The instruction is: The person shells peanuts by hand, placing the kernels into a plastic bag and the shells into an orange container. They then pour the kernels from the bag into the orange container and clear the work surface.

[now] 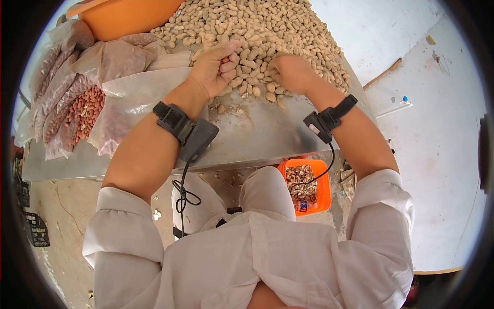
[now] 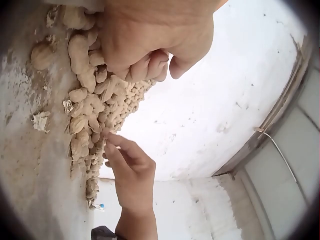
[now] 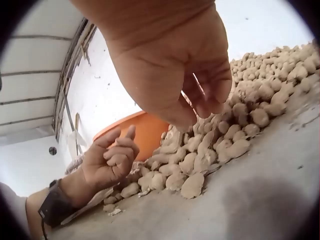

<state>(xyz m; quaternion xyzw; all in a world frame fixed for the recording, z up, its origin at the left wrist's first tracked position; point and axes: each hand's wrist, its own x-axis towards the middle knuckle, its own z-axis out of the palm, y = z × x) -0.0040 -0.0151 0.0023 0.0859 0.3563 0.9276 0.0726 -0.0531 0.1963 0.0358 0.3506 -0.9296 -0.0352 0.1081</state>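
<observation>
A large heap of unshelled peanuts covers the far part of the metal table. The left hand is at the heap's near edge, palm turned up and fingers curled; a small reddish peanut kernel shows among them. In the right wrist view, that hand's thumb and index finger stand raised above its folded fingers. The right hand reaches down into the heap's near right side. Its thumb and bent fingertips come together at a peanut in the left wrist view, with the fingertips mostly hidden from the head view.
Clear plastic bags lie at the left, one showing red shelled kernels. An orange basin stands behind them. Below the table edge, an orange bin holds broken shells. Wrist cameras with cables are strapped to both forearms.
</observation>
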